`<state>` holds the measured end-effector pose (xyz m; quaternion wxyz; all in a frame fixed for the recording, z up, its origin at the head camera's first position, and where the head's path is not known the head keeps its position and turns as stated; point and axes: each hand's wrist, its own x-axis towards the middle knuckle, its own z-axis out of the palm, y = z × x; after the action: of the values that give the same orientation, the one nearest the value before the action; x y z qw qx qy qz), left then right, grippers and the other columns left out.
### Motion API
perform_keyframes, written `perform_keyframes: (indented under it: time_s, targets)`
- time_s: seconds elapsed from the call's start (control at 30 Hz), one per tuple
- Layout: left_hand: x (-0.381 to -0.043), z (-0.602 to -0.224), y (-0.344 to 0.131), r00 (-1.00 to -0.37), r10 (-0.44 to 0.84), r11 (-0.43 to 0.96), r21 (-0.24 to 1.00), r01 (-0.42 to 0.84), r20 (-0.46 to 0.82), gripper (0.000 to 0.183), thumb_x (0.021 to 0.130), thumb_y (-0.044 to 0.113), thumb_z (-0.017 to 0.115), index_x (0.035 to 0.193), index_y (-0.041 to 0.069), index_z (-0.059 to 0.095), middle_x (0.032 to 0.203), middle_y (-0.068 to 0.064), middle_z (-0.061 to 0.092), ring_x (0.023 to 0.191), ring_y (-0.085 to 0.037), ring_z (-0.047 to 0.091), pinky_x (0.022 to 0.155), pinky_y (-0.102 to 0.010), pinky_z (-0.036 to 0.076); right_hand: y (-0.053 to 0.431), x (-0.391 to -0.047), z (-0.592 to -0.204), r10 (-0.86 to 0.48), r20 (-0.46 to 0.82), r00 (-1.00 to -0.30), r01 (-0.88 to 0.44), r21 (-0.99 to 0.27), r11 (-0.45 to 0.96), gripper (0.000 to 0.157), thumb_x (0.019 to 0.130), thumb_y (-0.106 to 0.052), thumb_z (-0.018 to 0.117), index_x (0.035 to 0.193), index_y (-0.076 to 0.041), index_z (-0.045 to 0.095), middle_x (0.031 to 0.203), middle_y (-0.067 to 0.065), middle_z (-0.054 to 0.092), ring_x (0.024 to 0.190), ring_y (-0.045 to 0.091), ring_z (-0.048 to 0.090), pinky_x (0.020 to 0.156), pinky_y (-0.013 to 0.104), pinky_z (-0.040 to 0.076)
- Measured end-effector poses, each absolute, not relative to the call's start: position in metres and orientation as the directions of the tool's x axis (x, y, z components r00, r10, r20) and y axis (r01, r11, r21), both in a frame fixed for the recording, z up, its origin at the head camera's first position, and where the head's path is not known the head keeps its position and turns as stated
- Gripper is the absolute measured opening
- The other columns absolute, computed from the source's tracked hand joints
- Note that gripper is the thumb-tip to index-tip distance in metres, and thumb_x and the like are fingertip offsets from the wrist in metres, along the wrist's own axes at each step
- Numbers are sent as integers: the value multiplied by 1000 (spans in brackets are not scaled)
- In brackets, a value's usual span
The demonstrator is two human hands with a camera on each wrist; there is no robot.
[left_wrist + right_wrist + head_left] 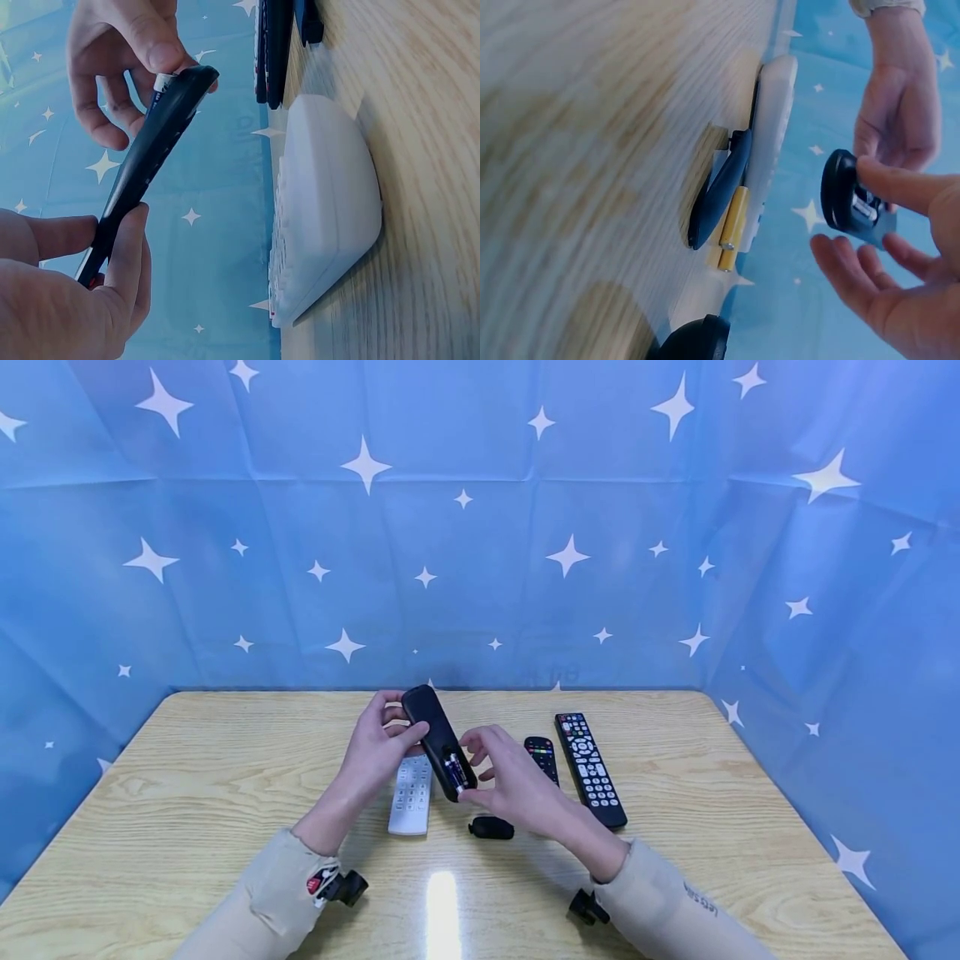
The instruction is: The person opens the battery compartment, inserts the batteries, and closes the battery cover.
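Note:
My left hand [378, 743] grips a black remote control [431, 720] by its far end, back side up and raised over the table. Its battery compartment is uncovered, with purple-and-silver batteries [454, 772] inside; one pale battery end [161, 82] stands proud in the left wrist view. At the near end of this remote is my right hand [521, 785], thumb against the end by the batteries, other fingers spread and loosely bent. Below, a loose black battery cover [491, 827] lies on the table, with two yellow batteries [735, 217] beside it in the right wrist view.
A white remote [409, 806] lies left of centre under the held one. To the right lie a small black remote [542, 757], partly behind the right hand, and a longer black remote [591, 768]. A blue starred curtain [480, 568] borders the wooden table [225, 777].

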<state>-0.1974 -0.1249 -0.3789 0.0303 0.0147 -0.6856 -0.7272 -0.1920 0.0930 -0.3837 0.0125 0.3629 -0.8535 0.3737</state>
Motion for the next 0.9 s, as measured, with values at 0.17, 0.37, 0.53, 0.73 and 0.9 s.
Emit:
perform_keyframes:
  time_s: [0.17,0.37,0.53,0.73,0.9]
  targets:
    - [-198,-378,-125,-999,-48,-69,997,19,15,46,95,-10,65,136,0,46,113,-21,59,95,-26,70,79,-36,62,93,-194,-384,-597,188,-780,-511,-742,434,73,81,-4,88,140,-4,46,126,12,57,107,21,62,82,28,59]
    - [-197,-377,-125,-999,-30,-61,998,23,21,49,95,-11,64,139,0,46,112,-19,60,95,-25,70,79,-36,62,95,-194,-384,-614,89,-784,-407,-821,401,86,86,-7,85,155,-11,34,131,12,59,111,23,63,83,31,59]
    - [-197,-377,-125,-1000,-21,-64,998,22,21,50,95,-11,64,140,0,45,113,-19,60,96,-25,70,80,-36,62,96,-194,-384,-639,90,-764,-419,-821,387,87,88,-9,83,157,-14,30,125,10,64,106,20,66,83,28,59]
    - [-197,-378,-125,-999,-18,-60,998,31,30,47,95,-12,63,137,-1,47,111,-20,60,94,-25,70,78,-36,62,98,-194,-385,-648,98,-755,-436,-814,385,86,89,-12,82,158,-14,30,122,8,65,106,19,66,82,26,58]
    - [-197,-379,-125,-1000,-21,-62,998,24,23,47,95,-12,64,137,0,47,110,-19,60,95,-25,70,77,-37,62,98,-195,-386,-653,96,-751,-445,-804,393,85,90,-14,82,158,-14,30,120,6,65,105,17,66,82,26,58]
